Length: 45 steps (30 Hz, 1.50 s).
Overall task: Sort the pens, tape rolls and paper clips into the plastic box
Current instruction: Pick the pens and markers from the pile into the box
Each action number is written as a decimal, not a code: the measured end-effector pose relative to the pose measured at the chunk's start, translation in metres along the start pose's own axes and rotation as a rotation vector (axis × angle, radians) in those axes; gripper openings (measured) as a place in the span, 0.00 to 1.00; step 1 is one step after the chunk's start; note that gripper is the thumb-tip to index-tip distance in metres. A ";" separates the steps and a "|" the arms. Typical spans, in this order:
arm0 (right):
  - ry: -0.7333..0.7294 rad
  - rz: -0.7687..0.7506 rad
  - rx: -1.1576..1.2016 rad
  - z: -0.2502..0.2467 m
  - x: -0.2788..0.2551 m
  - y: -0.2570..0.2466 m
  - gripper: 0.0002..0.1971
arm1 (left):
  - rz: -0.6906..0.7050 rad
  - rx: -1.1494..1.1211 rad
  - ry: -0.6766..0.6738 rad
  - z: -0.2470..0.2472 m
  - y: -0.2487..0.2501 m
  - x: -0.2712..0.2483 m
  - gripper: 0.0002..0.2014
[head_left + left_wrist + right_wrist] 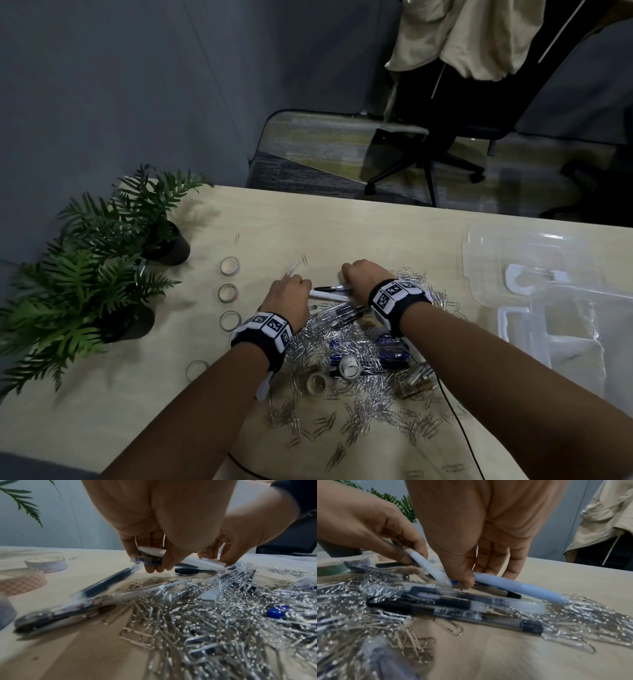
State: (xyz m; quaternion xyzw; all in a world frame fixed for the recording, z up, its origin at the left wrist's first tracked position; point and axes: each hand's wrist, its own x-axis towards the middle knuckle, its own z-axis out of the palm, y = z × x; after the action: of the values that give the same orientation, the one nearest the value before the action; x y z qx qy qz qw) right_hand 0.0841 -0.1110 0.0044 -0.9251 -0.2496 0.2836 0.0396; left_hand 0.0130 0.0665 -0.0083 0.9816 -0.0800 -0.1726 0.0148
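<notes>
My left hand [290,297] grips white pens [151,551]. My right hand [363,278], at its 3 o'clock, pinches a pale blue pen [520,586] over the worktop [376,233]

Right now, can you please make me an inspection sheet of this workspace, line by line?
Surface: light wooden table, bare along its far edge.
Job's things: heap of silver paper clips near the middle; clear-barrelled pens lying on it; tape rolls in a row to the left, two more in the heap; clear plastic box at right, with no pens, rolls or clips seen in it.
Clutter: two potted ferns at far left.
Grippers: left hand grips a white pen; right hand pinches a pale blue pen.
Cables: thin black cable at the near right.
Surroundings: grey wall, black office chair with beige cloth over it.
</notes>
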 end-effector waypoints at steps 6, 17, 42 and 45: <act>0.004 0.028 0.028 -0.002 -0.002 0.000 0.15 | -0.075 -0.041 0.107 -0.001 -0.008 -0.008 0.11; 0.030 0.066 0.076 -0.012 -0.032 0.005 0.09 | -0.327 -0.115 0.115 0.004 -0.040 -0.013 0.14; -0.012 -0.146 0.002 0.010 -0.031 -0.035 0.12 | -0.529 -0.372 0.064 0.001 -0.044 -0.032 0.14; -0.016 -0.193 0.005 0.014 -0.021 -0.054 0.12 | -0.582 -0.432 0.093 0.003 -0.059 -0.039 0.19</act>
State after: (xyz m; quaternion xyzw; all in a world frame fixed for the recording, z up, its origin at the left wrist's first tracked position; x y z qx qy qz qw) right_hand 0.0384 -0.0750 0.0149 -0.8944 -0.3369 0.2864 0.0672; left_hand -0.0154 0.1307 -0.0009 0.9443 0.2419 -0.1379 0.1757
